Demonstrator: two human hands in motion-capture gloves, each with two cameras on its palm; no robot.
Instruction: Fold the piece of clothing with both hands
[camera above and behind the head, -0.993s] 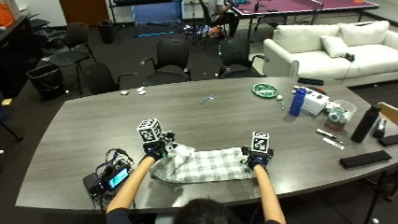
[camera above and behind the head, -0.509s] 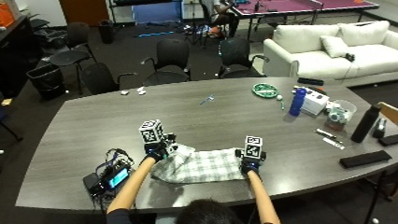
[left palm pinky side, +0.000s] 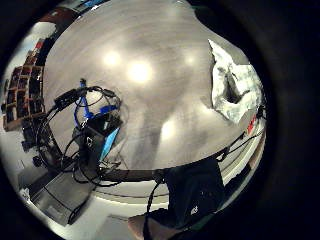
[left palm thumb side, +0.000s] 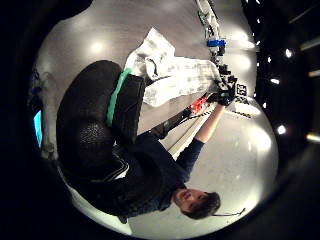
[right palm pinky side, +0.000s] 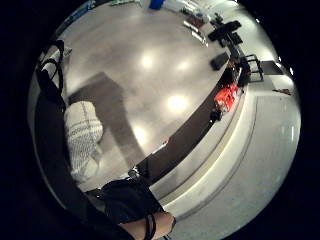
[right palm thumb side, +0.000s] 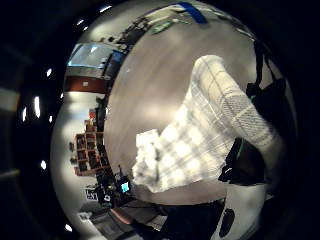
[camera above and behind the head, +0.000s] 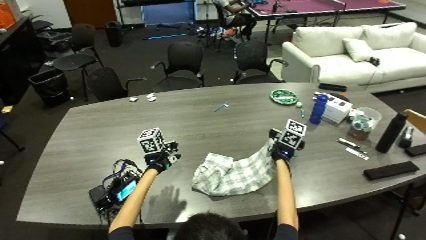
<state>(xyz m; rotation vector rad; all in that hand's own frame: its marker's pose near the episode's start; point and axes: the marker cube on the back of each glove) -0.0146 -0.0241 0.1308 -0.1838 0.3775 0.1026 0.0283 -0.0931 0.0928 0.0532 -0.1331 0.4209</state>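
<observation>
A white and grey checked cloth (camera above and behind the head: 229, 175) lies bunched on the grey table (camera above and behind the head: 200, 120) near its front edge. My right hand (camera above and behind the head: 283, 150) grips the cloth's right edge and holds it lifted, so the fabric slopes up from the table to the hand. The right thumb side palm view shows the cloth (right palm thumb side: 200, 145) draped over a finger (right palm thumb side: 247, 162). My left hand (camera above and behind the head: 160, 161) hovers above the table a little left of the cloth, apart from it and holding nothing. In the left thumb side palm view its thumb (left palm thumb side: 100, 130) shows, with the cloth (left palm thumb side: 170, 80) beyond.
A small device with a lit screen and tangled cables (camera above and behind the head: 116, 190) lies at the table's front left. At the right stand a blue bottle (camera above and behind the head: 318, 109), a white box (camera above and behind the head: 338, 107), a green plate (camera above and behind the head: 285, 96), a black bottle (camera above and behind the head: 391, 132) and a flat black case (camera above and behind the head: 389, 171).
My right hand has risen and moved right, lifting the cloth's right edge. The cloth's left edge has drawn away from my left hand, which no longer touches it.
</observation>
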